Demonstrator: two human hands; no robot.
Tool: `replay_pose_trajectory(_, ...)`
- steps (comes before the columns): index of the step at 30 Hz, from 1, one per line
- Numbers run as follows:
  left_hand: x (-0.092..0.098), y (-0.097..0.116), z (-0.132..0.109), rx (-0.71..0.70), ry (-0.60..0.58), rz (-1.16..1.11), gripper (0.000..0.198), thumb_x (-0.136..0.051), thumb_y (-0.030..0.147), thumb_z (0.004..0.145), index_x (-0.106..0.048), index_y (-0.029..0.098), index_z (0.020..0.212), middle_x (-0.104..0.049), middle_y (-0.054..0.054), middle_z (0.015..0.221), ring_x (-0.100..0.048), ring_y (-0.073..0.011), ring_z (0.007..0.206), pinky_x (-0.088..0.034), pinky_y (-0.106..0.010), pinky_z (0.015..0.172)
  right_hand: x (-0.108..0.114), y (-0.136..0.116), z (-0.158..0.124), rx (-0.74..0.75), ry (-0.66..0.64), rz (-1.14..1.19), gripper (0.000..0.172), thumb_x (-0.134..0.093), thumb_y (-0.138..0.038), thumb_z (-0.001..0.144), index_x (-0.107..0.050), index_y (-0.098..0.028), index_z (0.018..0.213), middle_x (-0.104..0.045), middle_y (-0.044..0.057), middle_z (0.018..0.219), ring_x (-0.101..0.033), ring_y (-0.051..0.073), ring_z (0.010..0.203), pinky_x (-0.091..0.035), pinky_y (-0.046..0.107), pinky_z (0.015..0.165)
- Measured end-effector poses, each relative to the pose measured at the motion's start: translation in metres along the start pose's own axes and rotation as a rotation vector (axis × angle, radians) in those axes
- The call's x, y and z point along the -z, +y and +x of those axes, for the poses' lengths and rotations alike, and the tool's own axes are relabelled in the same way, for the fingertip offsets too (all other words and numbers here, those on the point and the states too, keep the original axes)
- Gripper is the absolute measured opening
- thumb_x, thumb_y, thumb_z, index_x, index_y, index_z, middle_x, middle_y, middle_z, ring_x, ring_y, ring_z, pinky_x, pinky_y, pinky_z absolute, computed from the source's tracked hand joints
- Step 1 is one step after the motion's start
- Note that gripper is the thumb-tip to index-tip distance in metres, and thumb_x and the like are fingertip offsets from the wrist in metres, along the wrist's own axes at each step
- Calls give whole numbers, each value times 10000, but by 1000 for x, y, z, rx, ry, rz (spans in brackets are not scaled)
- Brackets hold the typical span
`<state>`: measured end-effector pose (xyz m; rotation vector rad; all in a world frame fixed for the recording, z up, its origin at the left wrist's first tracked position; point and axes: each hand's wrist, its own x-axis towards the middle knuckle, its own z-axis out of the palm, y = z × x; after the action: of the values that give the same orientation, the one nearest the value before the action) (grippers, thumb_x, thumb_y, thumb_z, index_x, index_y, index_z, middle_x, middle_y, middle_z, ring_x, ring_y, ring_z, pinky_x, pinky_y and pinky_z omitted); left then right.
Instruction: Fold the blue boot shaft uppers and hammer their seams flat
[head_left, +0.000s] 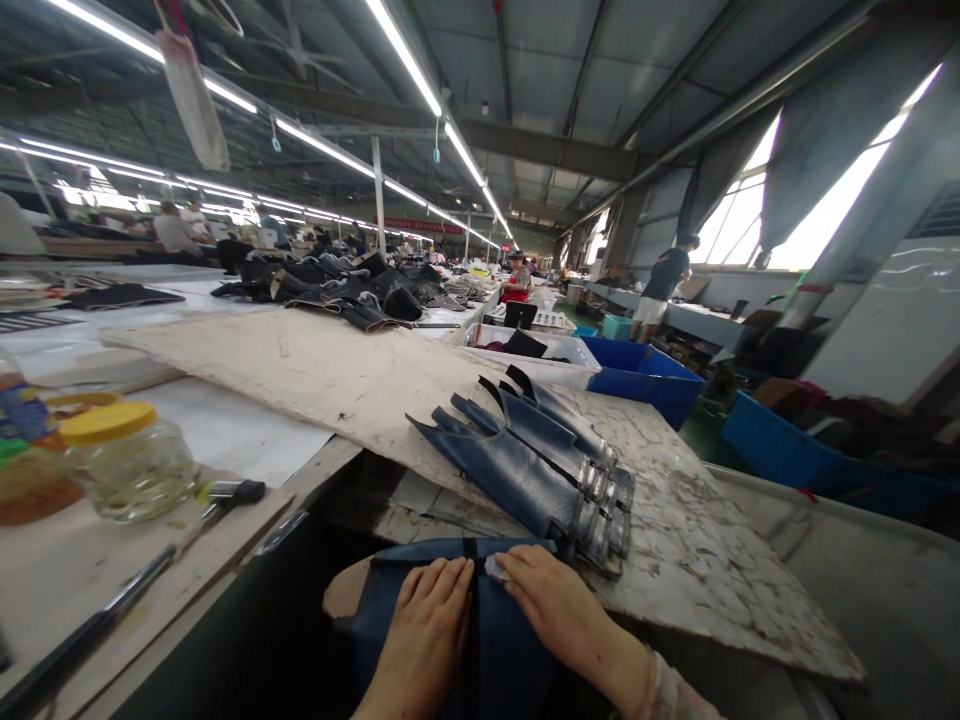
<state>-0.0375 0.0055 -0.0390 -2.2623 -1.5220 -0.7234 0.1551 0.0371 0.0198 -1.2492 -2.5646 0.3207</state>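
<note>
A dark blue leather-like piece (517,660) with a black strip down its middle is in front of me, over a tan rounded form (349,588) that shows at its left end. My left hand (433,620) is closed on the piece beside the black strip, fingers together and bent. My right hand (559,610) grips it on the other side of the strip, near the far edge. Something small and whitish is at its fingertips; I cannot make out what. Just beyond, several similar dark blue boot-shaft-like pieces (510,465) lie overlapped on a worn board (697,540).
At left are a jar with a yellow lid (135,470), a brush (225,495) and a black-handled tool (97,620) on a bench. Dark pieces (345,285) are heaped farther off. White (585,360) and blue bins (660,375) stand beyond the board. People work in the background.
</note>
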Motion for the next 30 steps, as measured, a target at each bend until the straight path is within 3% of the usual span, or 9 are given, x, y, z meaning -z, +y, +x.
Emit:
replay_pose_trajectory(5,-1,-7,-7,-25,-14,80,384,-452,141,821,-581,228,1172,-656,-12,1159,-588,-185,1052,-403,-337,901,-7,-10,17,41,-2,19,319,-445,-120,878,-590,-165,1158,-617,65,1068,-545,199,1017,-449,328,924)
replay_pose_trajectory(13,-9,-13,-12,-41,18,89,387,-443,145,812,-575,206,1171,-662,-34,1140,-587,-188,1050,-459,-315,855,-15,-10,21,61,15,23,299,-467,-142,880,-591,-189,1148,-611,37,1085,-525,184,1015,-436,300,928)
replay_pose_trajectory(21,-3,-22,-15,-75,73,128,338,-428,180,835,-596,181,1129,-674,-43,1114,-608,-189,1016,-490,-308,842,-21,-20,30,140,25,-73,291,-401,-170,917,-570,-219,1149,-616,37,1069,-526,191,988,-466,305,849)
replay_pose_trajectory(30,3,-37,-23,-48,1,140,353,-451,199,830,-592,206,1154,-665,-41,1138,-607,-200,1034,-487,-316,856,-26,-29,41,197,36,-73,280,-396,-166,913,-572,-210,1126,-616,44,1050,-529,177,968,-470,283,826)
